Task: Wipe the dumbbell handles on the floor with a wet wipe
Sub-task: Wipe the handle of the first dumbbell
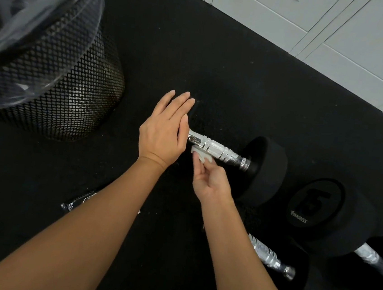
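R hand (211, 186) pinches small white wet wipe (201, 155) under knurled chrome dumbbell handle (218, 150). L hand (165, 130), fingers straight, rests flat on handle's near end.

A black mesh bin (58, 79) with a clear liner (29, 9) stands at upper left. Grey lockers (328, 27) fill the upper right, above black flooring (195, 50).

Probably a gym: black rubber floor (219, 53), dumbbells (263, 169), grey lockers (339, 30)
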`<state>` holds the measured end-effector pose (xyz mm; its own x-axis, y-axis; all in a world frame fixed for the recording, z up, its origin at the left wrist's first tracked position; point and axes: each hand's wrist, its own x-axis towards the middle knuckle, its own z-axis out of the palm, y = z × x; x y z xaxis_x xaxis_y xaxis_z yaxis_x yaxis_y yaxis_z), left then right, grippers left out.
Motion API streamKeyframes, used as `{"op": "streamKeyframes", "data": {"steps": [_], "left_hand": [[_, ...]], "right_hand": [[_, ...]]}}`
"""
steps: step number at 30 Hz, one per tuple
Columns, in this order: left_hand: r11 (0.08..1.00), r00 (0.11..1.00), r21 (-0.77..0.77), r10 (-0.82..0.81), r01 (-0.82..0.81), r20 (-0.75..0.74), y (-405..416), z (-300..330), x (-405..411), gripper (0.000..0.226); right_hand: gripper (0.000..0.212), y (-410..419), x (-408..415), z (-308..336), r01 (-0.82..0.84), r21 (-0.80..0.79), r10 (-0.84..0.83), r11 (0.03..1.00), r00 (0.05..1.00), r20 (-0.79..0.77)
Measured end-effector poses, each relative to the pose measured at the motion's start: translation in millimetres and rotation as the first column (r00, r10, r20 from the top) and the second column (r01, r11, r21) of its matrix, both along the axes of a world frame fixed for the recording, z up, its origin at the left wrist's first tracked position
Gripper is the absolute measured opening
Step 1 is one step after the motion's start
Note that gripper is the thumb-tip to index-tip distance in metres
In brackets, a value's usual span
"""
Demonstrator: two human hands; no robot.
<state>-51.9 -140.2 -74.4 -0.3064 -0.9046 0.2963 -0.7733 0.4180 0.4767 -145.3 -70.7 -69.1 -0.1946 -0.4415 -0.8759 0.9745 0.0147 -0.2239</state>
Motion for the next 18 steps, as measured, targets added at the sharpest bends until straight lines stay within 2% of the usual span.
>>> {"op": "streamKeyframes", "data": {"steps": [3,9,13,18], "left_hand": [[1.000,1.000,-0.001,0.001,-0.001,0.000,-0.3,-0.7,-0.1,0.041],[1.000,1.000,0.001,0.010,-0.010,0.004,0.3,0.4,0.0,0.041],[1.000,1.000,-0.003,0.002,-0.002,0.009,0.5,0.5,-0.4,0.041],[1.000,1.000,0.000,0.018,-0.018,0.009,1.1,-0.1,0.0,0.040]], "right_hand": [[0.016,-4.1,1.8,1.9,0.058,0.028,-0.059,0.998,0.997,0.044],[0.031,-4.8,3.7,3.0,-0.025,0.038,0.025,0.999,0.999,0.026],[0.033,0.7,-4.4,6.3,0.051,0.059,-0.053,0.997,0.998,0.029],[0.032,-9.7,1.5,18.9,-0.099,0.024,0.097,0.995,0.993,0.060]]}}
